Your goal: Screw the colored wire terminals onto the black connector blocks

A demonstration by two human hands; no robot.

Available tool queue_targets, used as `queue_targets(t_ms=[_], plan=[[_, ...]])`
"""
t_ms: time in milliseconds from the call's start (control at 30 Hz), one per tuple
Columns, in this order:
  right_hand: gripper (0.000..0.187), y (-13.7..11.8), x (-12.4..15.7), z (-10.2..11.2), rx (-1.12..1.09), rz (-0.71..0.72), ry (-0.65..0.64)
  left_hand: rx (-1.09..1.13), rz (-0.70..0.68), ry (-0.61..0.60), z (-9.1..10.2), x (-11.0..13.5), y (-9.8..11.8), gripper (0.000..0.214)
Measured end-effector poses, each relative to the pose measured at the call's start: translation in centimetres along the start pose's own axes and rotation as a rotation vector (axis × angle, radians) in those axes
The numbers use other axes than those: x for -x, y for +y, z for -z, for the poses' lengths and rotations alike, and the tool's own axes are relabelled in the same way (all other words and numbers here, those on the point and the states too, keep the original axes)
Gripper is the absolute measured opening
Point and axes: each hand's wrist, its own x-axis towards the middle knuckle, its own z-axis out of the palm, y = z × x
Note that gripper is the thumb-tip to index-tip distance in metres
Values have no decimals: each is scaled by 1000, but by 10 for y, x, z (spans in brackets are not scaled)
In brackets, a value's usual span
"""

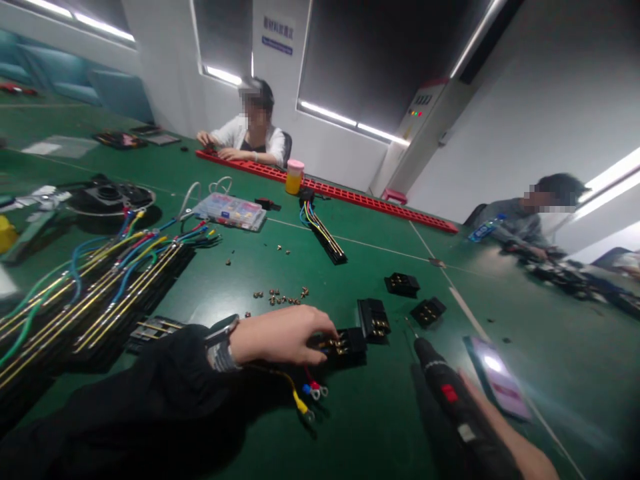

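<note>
From where I stand, the lettering is mostly beyond me: the wall sign point(278, 35), far beyond the electric screwdriver point(453, 393), carries two lines too blurred to read for certain, and the blue label on the bottle point(483, 229) beyond the tool to its right is no clearer.

The right hand point(505, 430) is wrapped round the screwdriver, largely hidden behind it. The left hand point(283, 333), left of the tool, bends its fingers over a black block point(353, 343), touching it by the brass contacts; whether it pinches anything, I can't tell.

I count four such blocks, all left of the screwdriver or just past its bit: the touched one, an upright one point(373, 320) right beside it, and two more point(401, 284) point(428, 311) further off. At least three ring terminals point(313, 389), yellow, blue and red, lie left of the tool. Further left are small screws point(283, 298), too bunched to count. One phone point(497, 380) lies close on the tool's right, leaving little room there.

Bare green table point(370, 413) opens between the screwdriver and the terminals. Beyond the bit, more open surface runs toward a red slotted rail point(350, 193) near the far edge.
</note>
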Motion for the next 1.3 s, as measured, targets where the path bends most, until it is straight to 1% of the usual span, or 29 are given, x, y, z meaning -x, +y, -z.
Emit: queue_targets(t_ms=[33, 100, 167, 233, 300, 400, 467, 500, 533, 567, 633, 667, 700, 733, 800, 833, 900, 967, 1000, 1067, 1167, 1300], plan=[[83, 5, 2, -8, -12, 3, 23, -24, -22, -36, 3, 6, 4, 34], [69, 11, 1, -22, -36, 6, 47, -98, -52, -50, 5, 17, 9, 29], [64, 16, -7, -32, -29, 13, 54, -126, -54, -35, 2, 26, 9, 28], [66, 20, -18, -36, -10, 48, 44, -75, -44, -40, -3, 32, 5, 27], [70, 27, -31, -34, -12, 93, 8, -14, -54, -30, -9, 35, 0, 25], [78, 40, -50, -19, -56, 144, -120, 40, -88, 2, -18, 35, -6, 19], [72, 40, -64, -5, -46, 140, -191, 65, -87, 30, -25, 34, -10, 15], [67, 33, -73, 3, -19, 137, -194, 73, -78, 53, -28, 33, -12, 14], [61, 22, -82, 10, 14, 141, -170, 78, -66, 77, -31, 33, -14, 14], [57, 5, -94, 15, 49, 176, -136, 80, -51, 102, -34, 33, -16, 15], [56, -45, -120, 18, 36, 322, -2, 84, -27, 142, -38, 33, -19, 17], [50, -74, -135, 16, -5, 420, -5, 89, -20, 154, -40, 33, -20, 17], [44, -104, -151, 9, -39, 515, -54, 94, -14, 164, -41, 33, -21, 17], [39, -134, -167, 0, -46, 578, -86, 100, -7, 171, -42, 33, -22, 16], [34, -184, -198, -25, -31, 646, -126, 113, 13, 178, -44, 32, -23, 16], [33, -202, -212, -38, -15, 662, -135, 115, 26, 181, -45, 32, -23, 18], [30, -226, -236, -63, 18, 696, -167, 112, 45, 195, -46, 32, -24, 24], [29, -233, -252, -79, 33, 736, -214, 104, 41, 207, -48, 32, -25, 27], [28, -232, -257, -83, 31, 750, -233, 96, 32, 211, -48, 32, -25, 27], [28, -226, -259, -83, 4, 764, -253, 67, 12, 219, -49, 33, -25, 25], [24, -208, -249, -67, -96, 753, -244, 12, 17, 235, -49, 35, -23, 23], [11, -182, -221, -43, -296, 680, -178, -28, 46, 234, -50, 37, -22, 20]])
